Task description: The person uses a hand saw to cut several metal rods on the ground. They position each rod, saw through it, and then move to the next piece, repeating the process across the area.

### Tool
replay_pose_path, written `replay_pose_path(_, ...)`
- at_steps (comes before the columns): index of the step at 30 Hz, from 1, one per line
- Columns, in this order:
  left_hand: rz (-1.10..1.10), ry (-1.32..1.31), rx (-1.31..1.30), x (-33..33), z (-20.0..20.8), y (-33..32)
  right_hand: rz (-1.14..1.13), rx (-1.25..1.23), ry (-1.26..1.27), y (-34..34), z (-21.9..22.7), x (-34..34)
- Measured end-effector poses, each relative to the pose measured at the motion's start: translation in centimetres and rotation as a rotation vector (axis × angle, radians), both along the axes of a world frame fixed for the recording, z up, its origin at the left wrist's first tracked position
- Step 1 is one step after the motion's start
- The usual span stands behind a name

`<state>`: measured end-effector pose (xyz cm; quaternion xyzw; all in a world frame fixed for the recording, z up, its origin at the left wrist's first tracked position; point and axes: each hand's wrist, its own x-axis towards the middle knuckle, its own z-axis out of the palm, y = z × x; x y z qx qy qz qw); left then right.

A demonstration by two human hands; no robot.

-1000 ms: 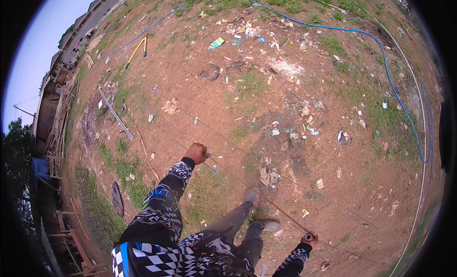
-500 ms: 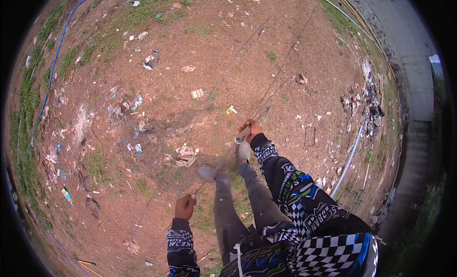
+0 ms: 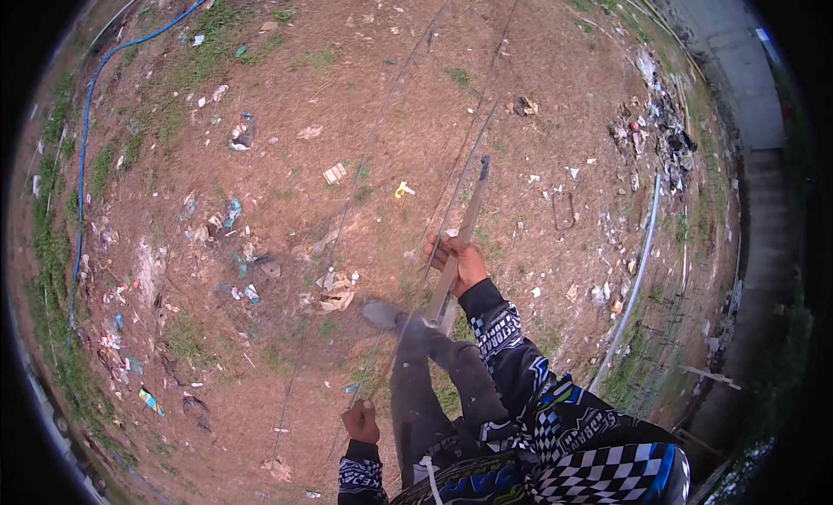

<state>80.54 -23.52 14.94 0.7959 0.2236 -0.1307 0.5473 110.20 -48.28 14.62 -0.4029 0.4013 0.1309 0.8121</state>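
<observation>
The right hand (image 3: 469,264), at the centre of the frame, grips a long, narrow grey-brown bar (image 3: 471,212); the thumb and palm bear on it, while the fingers are only partly curled and extend toward the left. The bar's long axis runs steeply up the frame, leaning to the right at its top: the dark upper tip points to the upper edge, slightly right of centre, and the lower end lies below the hand, in front of the grey trousers (image 3: 413,375). The left hand (image 3: 361,422), at lower centre, is closed in a fist on a thin line (image 3: 387,366), which rises from it toward the upper right and passes left of the bar's lower end. Its far course is hard to separate from other strands. A dark strand (image 3: 365,158) slants across the upper middle, leaning the same way as the bar but less steeply. A grey shoe (image 3: 380,313) shows left of the bar's lower end. At the left of the frame curves a blue hose (image 3: 82,175); at the right lies a pale pipe (image 3: 636,288).
</observation>
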Motion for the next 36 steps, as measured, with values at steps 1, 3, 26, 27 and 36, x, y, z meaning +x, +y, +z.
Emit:
replay_pose_path(1,-0.013,-0.025,0.008,-0.7,0.5,0.6,-0.024,0.011,-0.019,0.8,1.3,-0.5)
replay_pose_path(3,-0.03,-0.048,0.024,-1.4,1.4,0.9,-0.041,-0.005,-0.052,1.5,2.3,-1.3)
replay_pose_path(26,0.022,0.106,0.197,-1.5,-15.0,0.1,0.68,-0.311,0.078,-7.3,2.5,-17.4)
replay_pose_path(27,-0.003,0.11,0.203,-1.6,-15.6,0.5,0.791,-0.388,0.054,-8.1,4.6,-18.9)
replay_pose_path(36,-0.049,0.225,0.163,-2.2,-20.7,1.9,1.364,-0.498,0.251,-6.1,19.5,-22.9)
